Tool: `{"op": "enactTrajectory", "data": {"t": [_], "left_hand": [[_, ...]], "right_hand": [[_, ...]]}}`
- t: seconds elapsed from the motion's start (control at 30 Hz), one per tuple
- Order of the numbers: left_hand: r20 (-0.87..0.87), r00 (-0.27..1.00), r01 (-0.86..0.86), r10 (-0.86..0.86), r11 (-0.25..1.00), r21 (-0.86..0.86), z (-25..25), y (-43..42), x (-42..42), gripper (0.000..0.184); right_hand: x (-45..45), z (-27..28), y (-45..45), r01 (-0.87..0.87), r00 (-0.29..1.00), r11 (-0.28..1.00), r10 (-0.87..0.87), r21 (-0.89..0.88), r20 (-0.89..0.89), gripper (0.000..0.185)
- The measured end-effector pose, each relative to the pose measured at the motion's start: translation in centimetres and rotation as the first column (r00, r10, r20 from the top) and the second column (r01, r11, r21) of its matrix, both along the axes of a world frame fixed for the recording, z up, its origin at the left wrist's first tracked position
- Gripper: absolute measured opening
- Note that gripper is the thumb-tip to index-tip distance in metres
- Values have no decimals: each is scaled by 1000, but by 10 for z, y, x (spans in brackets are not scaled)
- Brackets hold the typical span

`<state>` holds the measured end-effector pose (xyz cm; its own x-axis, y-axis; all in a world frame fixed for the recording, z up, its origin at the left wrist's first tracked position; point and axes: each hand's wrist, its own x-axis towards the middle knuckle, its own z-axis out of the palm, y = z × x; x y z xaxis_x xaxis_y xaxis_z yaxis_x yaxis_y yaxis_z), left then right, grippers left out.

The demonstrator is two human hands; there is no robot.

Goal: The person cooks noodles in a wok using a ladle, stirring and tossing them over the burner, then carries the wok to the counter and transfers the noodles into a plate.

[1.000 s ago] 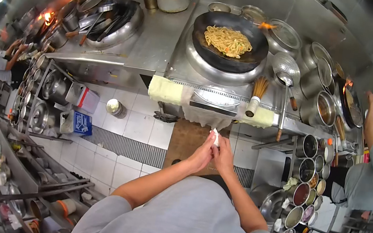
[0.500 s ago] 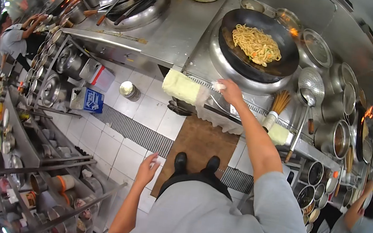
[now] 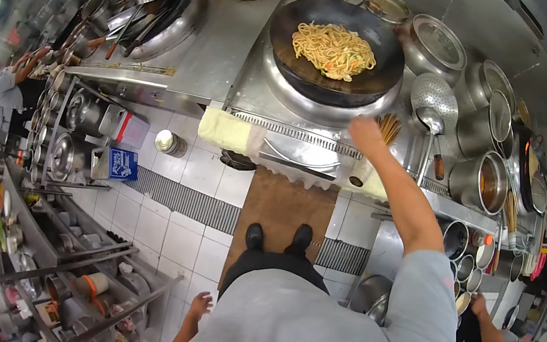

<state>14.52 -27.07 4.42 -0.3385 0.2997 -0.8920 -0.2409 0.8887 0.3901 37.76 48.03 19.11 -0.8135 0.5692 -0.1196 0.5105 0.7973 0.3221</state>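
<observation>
Moved since the earlier frame: right hand, from the counter's front edge to just short of the wok's near rim; left hand, drawn back to the body's side.
Right fingers: curled; whether they grip anything cannot be told.
Left fingers: parted, holding nothing visible.
Brush: at the counter's front edge, bristles just beside the right fingers, forearm crossing before it.
Wok: on a metal ring, beyond the right fingers; contains noodles.
Perforated skimmer: right of brush.
</observation>
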Motion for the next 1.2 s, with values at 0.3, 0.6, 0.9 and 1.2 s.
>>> {"op": "enactTrajectory", "data": {"t": [0.3, 0.6, 0.9, 1.2], "left_hand": [[-48, 998, 42, -33, 979, 201, -9, 87, -54, 41], [-256, 967, 84, 2, 943, 322, 31, 153, -187, 39], [125, 963, 233, -240, 970, 73, -64, 25, -218, 38], [66, 993, 94, -94, 996, 12, -32, 61, -239, 40]], "right_hand": [[35, 22, -189, 228, 15, 745, -646, -627, -763, 28], [-70, -78, -204, 494, 260, 832, -418, -252, -871, 30], [-227, -93, -268, 5, 426, 932, -329, -361, -843, 28], [-87, -208, -209, -909, -218, 158, -969, -385, 119, 16]]}}
